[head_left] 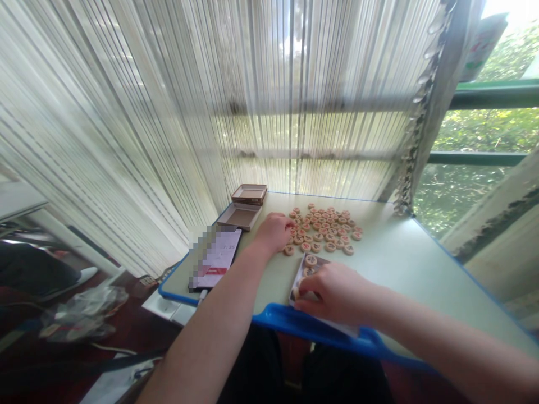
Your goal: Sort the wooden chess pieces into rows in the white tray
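Note:
Several round wooden game pieces [326, 227] with red and dark characters lie spread on a pale table [400, 258] with a blue rim. My left hand [274, 232] rests at the left edge of that pile, fingers curled over a piece. My right hand [330, 294] sits near the table's front edge on a folded printed sheet [304, 270], its fingers pinched on a piece. A couple of pieces lie on the sheet just beyond the fingers.
Two shallow brown box halves [244, 207] stand at the table's back left. A phone [217, 258] lies at the left edge. String curtains [168, 112] hang behind and to the left, a window to the right. Bags and clutter fill the floor at left.

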`<action>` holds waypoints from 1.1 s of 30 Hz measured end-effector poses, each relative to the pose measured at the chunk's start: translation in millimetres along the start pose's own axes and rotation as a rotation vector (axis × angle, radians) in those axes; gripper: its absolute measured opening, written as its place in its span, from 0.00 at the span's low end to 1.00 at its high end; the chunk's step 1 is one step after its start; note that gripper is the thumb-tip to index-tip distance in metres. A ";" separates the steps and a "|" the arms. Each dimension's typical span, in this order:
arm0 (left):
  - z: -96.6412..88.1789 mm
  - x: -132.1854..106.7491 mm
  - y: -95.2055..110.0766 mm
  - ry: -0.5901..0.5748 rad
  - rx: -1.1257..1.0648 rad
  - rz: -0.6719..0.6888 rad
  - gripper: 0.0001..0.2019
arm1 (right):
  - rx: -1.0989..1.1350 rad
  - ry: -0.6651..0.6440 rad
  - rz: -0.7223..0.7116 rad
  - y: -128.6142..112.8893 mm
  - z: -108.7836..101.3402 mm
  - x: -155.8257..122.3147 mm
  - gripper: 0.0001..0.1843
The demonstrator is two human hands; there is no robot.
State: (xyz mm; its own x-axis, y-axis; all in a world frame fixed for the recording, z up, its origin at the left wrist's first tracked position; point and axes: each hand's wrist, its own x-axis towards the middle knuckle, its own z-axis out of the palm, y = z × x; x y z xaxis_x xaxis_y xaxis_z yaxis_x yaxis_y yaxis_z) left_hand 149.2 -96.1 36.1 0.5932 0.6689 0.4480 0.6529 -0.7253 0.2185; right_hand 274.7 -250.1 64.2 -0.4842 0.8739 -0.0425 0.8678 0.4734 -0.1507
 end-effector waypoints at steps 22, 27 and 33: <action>-2.7 -2.0 4.5 -0.025 0.078 -0.077 0.12 | 0.133 0.250 0.321 11.6 -1.0 7.1 0.17; -2.6 -1.9 7.5 -0.053 -0.001 0.028 0.12 | 0.141 0.277 0.504 86.0 -6.0 15.4 0.19; -1.6 -2.6 11.9 -0.102 -0.191 0.104 0.13 | 0.062 0.268 0.473 110.2 8.5 25.6 0.19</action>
State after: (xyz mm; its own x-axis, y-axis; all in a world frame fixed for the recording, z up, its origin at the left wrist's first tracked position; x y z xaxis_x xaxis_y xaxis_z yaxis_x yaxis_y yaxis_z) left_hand 154.7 -106.8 39.0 0.7030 0.5953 0.3891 0.4910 -0.8021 0.3400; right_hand 357.0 -176.5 38.1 0.0093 0.9912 0.1321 0.9719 0.0221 -0.2342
